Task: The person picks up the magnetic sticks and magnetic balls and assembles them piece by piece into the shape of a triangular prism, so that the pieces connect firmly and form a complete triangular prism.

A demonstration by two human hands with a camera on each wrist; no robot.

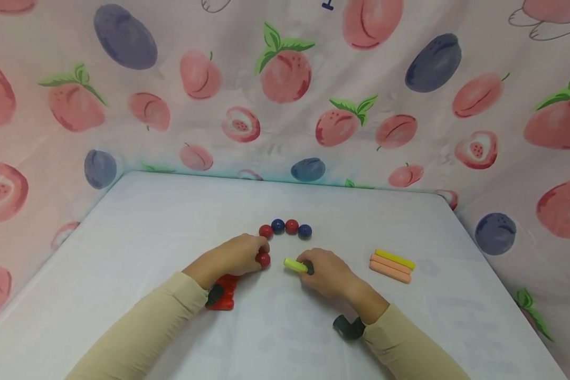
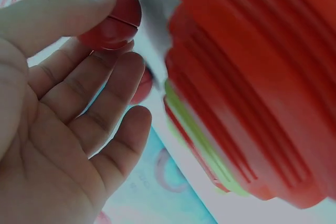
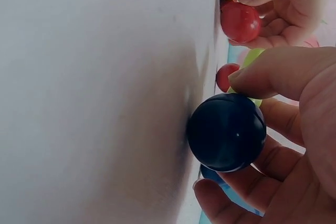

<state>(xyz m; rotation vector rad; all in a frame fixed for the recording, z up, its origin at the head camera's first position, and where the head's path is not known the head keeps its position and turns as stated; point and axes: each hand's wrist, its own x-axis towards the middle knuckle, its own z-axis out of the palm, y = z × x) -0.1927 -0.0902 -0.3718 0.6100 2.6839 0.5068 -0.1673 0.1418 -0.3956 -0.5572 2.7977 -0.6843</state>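
Observation:
My left hand (image 1: 242, 254) pinches a red ball (image 2: 111, 17) between thumb and fingers, low over the white table. Across a small gap to the right, my right hand (image 1: 329, 272) holds a short yellow-green stick (image 1: 295, 265) between thumb and fingers. A dark blue ball (image 3: 227, 132) lies against those fingers, right below the stick in the right wrist view. Just beyond both hands, two red and two blue balls (image 1: 292, 227) form a shallow arc. Red ridged sticks (image 1: 226, 293) lie beside my left wrist, partly hidden by it; the left wrist view shows green ones (image 2: 202, 137) among them.
To the right, one yellow stick (image 1: 395, 259) and two orange sticks (image 1: 389, 271) lie side by side. The white table (image 1: 180, 206) meets a fruit-patterned cloth (image 1: 285, 121) at its back and sides. A black wrist camera (image 1: 349, 327) hangs under my right sleeve.

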